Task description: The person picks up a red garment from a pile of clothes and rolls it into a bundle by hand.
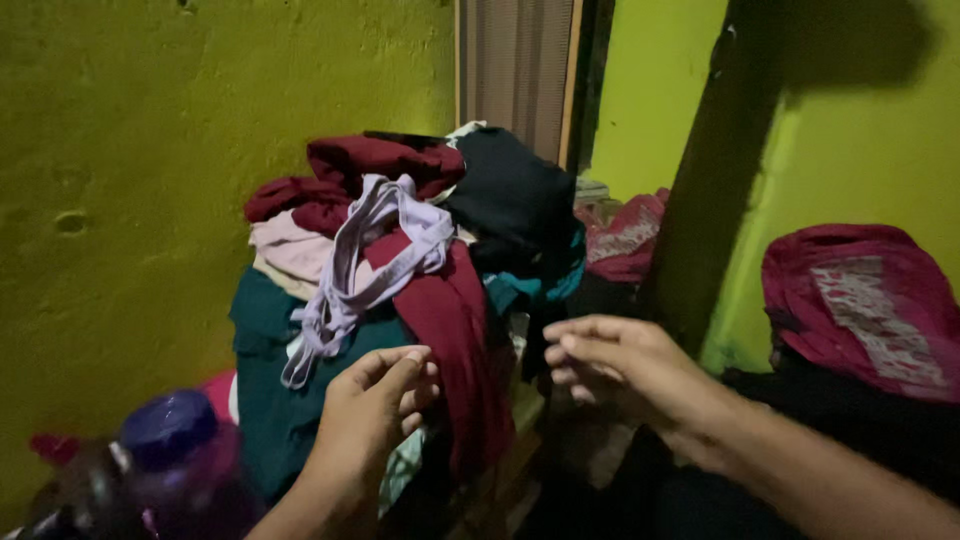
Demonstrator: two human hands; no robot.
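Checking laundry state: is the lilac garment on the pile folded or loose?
Loose. The lilac garment is draped unfolded over the clothes pile, its strips trailing down across the dark red cloth.

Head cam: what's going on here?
A person reaches both bare hands toward a heap of clothes piled against a yellow-green wall. The left hand is at the dark red garment hanging down the front; whether it touches is unclear. The right hand hovers open, holding nothing. A lilac garment drapes over the pile.
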